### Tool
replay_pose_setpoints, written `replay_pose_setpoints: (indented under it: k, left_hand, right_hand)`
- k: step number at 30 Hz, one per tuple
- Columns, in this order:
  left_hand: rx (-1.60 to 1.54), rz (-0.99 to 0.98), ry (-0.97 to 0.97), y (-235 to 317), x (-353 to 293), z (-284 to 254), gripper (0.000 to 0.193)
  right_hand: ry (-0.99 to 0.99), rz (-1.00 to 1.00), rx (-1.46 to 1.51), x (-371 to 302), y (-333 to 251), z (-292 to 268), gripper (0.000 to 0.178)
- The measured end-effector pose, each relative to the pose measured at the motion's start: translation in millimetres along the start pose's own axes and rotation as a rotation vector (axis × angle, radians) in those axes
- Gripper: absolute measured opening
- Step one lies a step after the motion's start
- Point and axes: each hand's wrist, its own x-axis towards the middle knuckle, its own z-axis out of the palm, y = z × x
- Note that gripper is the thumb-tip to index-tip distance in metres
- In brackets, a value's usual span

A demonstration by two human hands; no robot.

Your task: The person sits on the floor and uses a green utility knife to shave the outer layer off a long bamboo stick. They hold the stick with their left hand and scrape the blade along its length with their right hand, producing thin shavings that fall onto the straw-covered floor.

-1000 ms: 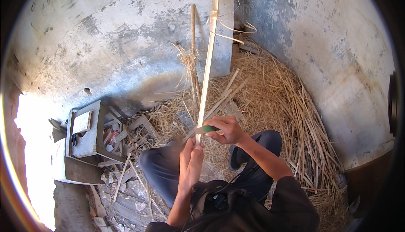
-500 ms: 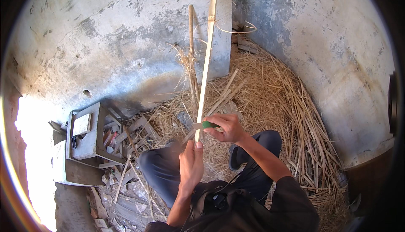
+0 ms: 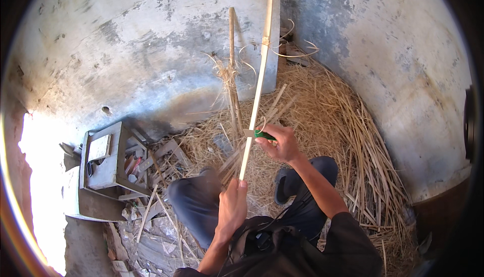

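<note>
Gripped at its lower end by my closed left hand [image 3: 233, 204], a long pale bamboo strip [image 3: 257, 93] slants up and slightly right. My right hand [image 3: 282, 143] is wrapped round the green handle of a small knife [image 3: 264, 135]. The knife's short flat blade lies across the strip, some way above my left hand. A thin curl rises beside the blade. Farther up, near a knot in the strip, fine curled shavings hang off its sides.
A thin upright pole [image 3: 232, 35] with straw fibres caught on it stands before the worn wall [image 3: 166, 40]. Shavings [image 3: 312, 95] and long split strips [image 3: 375, 176] cover the floor ahead and right. An old wooden cabinet [image 3: 106, 163] and scraps are at left. My bent knees flank my hands.
The bamboo strip's top has come down into view and swung right. The knife has slid farther up the strip from my left hand, and a curl now shows beside the blade.
</note>
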Motion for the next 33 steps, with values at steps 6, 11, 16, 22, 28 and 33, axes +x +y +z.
replay_pose_setpoints:
  k: [6, 11, 16, 22, 28, 33]
  left_hand:
    - [0.015, 0.010, -0.070, -5.9, -20.0, -7.7, 0.035]
    - [0.003, -0.038, -0.129, -20.8, -45.3, -12.5, 0.031]
    - [0.028, -0.022, -0.145, -32.8, -58.1, -22.8, 0.032]
    - [0.044, -0.015, -0.165, -52.2, -79.4, -33.7, 0.033]
    - [-0.181, -0.067, -0.187, -72.8, -73.3, -44.1, 0.032]
    - [-0.229, -0.110, -0.300, -80.5, -62.4, -40.4, 0.029]
  right_hand:
    - [0.096, 0.036, 0.009, 5.3, 19.5, -5.9, 0.040]
    - [0.142, 0.142, -0.089, 21.8, 45.1, -29.8, 0.042]
    - [0.156, 0.158, -0.108, 24.4, 57.9, -37.5, 0.039]
    - [0.186, 0.183, -0.176, 24.0, 78.5, -41.8, 0.038]
    - [0.059, 0.510, 0.458, 22.0, 65.8, -46.6, 0.035]
    - [0.246, 0.593, 0.732, 23.9, 66.1, -57.1, 0.035]
